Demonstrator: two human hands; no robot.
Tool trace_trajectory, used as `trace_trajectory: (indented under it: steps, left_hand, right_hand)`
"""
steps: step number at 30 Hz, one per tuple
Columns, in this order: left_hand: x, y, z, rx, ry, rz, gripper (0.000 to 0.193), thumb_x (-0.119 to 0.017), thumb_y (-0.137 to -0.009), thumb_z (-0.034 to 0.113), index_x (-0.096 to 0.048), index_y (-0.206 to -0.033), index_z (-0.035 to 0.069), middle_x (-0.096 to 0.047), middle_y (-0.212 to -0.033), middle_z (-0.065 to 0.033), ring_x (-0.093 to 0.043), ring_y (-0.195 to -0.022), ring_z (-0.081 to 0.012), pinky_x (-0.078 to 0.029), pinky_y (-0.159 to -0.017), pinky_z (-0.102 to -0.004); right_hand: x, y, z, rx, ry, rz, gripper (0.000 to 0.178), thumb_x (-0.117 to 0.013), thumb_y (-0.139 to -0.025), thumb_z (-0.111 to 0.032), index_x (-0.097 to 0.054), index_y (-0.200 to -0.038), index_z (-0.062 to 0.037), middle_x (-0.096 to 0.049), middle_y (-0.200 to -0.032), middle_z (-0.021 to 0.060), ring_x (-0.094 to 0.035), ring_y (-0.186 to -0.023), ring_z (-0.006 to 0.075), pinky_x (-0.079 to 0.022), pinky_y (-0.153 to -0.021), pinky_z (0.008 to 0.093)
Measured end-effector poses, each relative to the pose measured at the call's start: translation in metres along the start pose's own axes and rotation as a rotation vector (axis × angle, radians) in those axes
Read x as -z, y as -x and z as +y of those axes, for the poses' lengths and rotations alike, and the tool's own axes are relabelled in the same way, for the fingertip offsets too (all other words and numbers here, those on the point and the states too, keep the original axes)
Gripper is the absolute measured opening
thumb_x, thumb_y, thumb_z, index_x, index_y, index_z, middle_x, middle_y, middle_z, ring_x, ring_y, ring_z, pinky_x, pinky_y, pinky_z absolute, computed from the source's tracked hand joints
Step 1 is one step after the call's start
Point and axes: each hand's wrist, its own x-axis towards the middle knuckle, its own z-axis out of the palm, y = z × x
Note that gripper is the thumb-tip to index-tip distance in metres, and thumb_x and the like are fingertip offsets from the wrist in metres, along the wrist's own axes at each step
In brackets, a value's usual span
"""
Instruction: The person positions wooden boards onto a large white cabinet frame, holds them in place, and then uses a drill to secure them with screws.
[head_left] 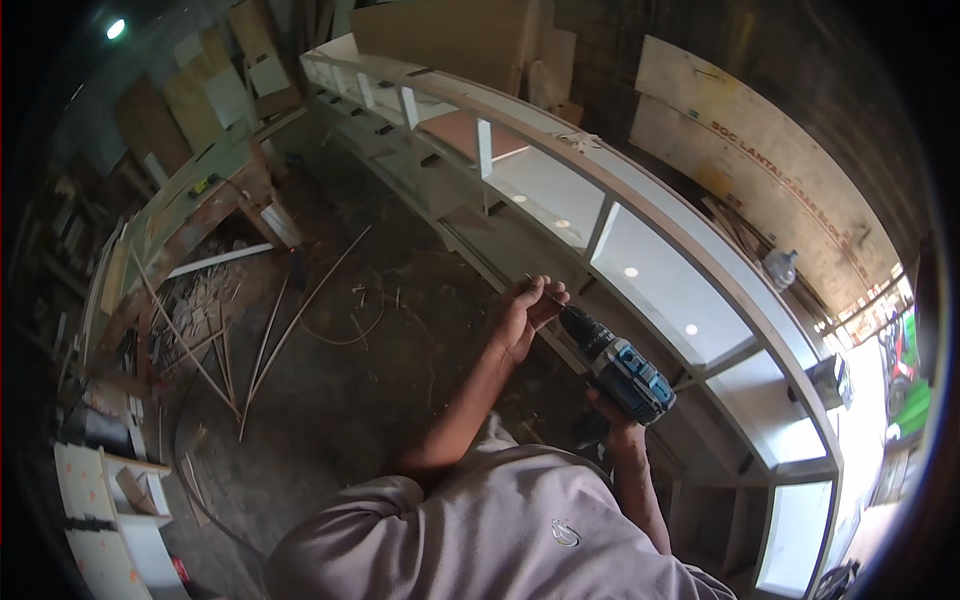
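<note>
A blue and black cordless drill (628, 378) is held in front of my chest, with its chuck (580, 325) pointing up and to the left. My right hand (612, 412) is wrapped round its grip, which is mostly hidden. Just ahead of the chuck, my left hand (525, 315) closes its fingers round the thin drill bit. The bit's far end seems to stick out a little past the fingertips. Beyond both hands runs a long wooden cabinet frame (655, 235) with white-lined compartments, apart from the drill.
Long thin wood strips (300, 315) and a curved cable lie on the dark floor at left. A workbench (185, 205) stands behind them. Large boards (765, 150) lean past the cabinet, near a clear plastic bottle (780, 268). A white box unit (110, 520) stands at lower left.
</note>
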Motion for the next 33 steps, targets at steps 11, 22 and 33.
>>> trace_trajectory:
  steps: [11, 22, 33]
  left_hand:
    - [0.091, -0.111, 0.069, -0.084, -0.010, 0.223, 0.014, -0.059, -0.100, 0.020, -0.064, -0.105, 0.007, -0.071, -0.105, -0.0094, -0.070, -0.100, -0.0238, -0.058, -0.089, -0.0356]
    - [0.209, -0.322, 0.242, -0.007, -0.071, 0.138, 0.014, -0.056, -0.101, 0.018, -0.063, -0.104, 0.006, -0.071, -0.103, -0.0099, -0.071, -0.099, -0.0235, -0.058, -0.087, -0.0349]
    - [0.326, -0.500, 0.323, 0.056, -0.097, 0.183, 0.014, -0.054, -0.101, 0.016, -0.061, -0.105, 0.004, -0.071, -0.103, -0.0110, -0.071, -0.098, -0.0233, -0.058, -0.085, -0.0337]
  right_hand:
    - [-0.060, -0.168, 0.061, -0.037, 0.125, -0.256, 0.034, -0.080, -0.082, -0.013, -0.069, -0.115, -0.0082, -0.069, -0.104, 0.0026, -0.064, -0.095, 0.0165, -0.051, -0.085, 0.0332]
    - [-0.241, -0.379, 0.071, 0.029, 0.321, -0.205, 0.037, -0.081, -0.080, -0.017, -0.069, -0.114, -0.0074, -0.070, -0.103, 0.0046, -0.065, -0.093, 0.0174, -0.051, -0.083, 0.0340]
    - [-0.365, -0.560, 0.098, -0.045, 0.190, -0.186, 0.033, -0.080, -0.082, -0.018, -0.070, -0.111, -0.0062, -0.070, -0.097, 0.0040, -0.064, -0.085, 0.0146, -0.053, -0.076, 0.0327]
